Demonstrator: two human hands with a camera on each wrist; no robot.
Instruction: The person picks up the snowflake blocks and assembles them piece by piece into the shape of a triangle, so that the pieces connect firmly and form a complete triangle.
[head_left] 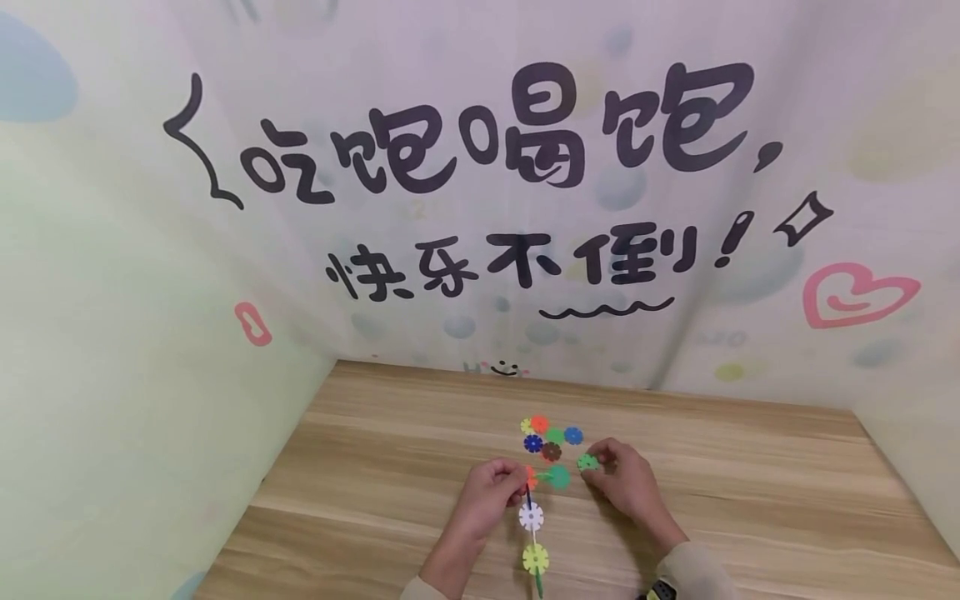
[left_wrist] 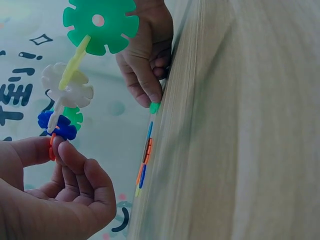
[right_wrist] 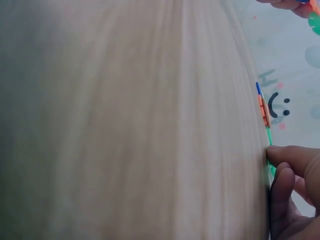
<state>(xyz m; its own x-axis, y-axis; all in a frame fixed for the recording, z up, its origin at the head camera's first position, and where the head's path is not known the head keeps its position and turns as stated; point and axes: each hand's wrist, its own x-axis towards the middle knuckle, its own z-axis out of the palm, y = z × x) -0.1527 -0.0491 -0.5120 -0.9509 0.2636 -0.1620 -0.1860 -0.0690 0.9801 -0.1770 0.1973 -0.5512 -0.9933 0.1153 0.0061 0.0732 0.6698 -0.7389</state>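
Note:
In the head view my left hand [head_left: 489, 493] pinches an orange notched plastic disc [head_left: 531, 477], part of a chain of interlocked discs held above the table. A dark blue disc [left_wrist: 57, 125], a white disc [head_left: 531, 517], a yellow disc [head_left: 536, 558] and green ones join in the chain. One green disc [head_left: 557, 477] sticks out sideways beside the orange one. My right hand [head_left: 624, 482] pinches a separate green notched disc [head_left: 587, 462] between thumb and fingertip, low at the tabletop. In the right wrist view the fingers partly hide this disc.
Several loose discs, among them a brown disc [head_left: 551, 452] and a light blue disc [head_left: 573, 435], lie in a cluster just beyond my hands. The wood-grain table [head_left: 360, 450] meets a printed cloth wall [head_left: 420, 333] at the back. Another wall stands on the left.

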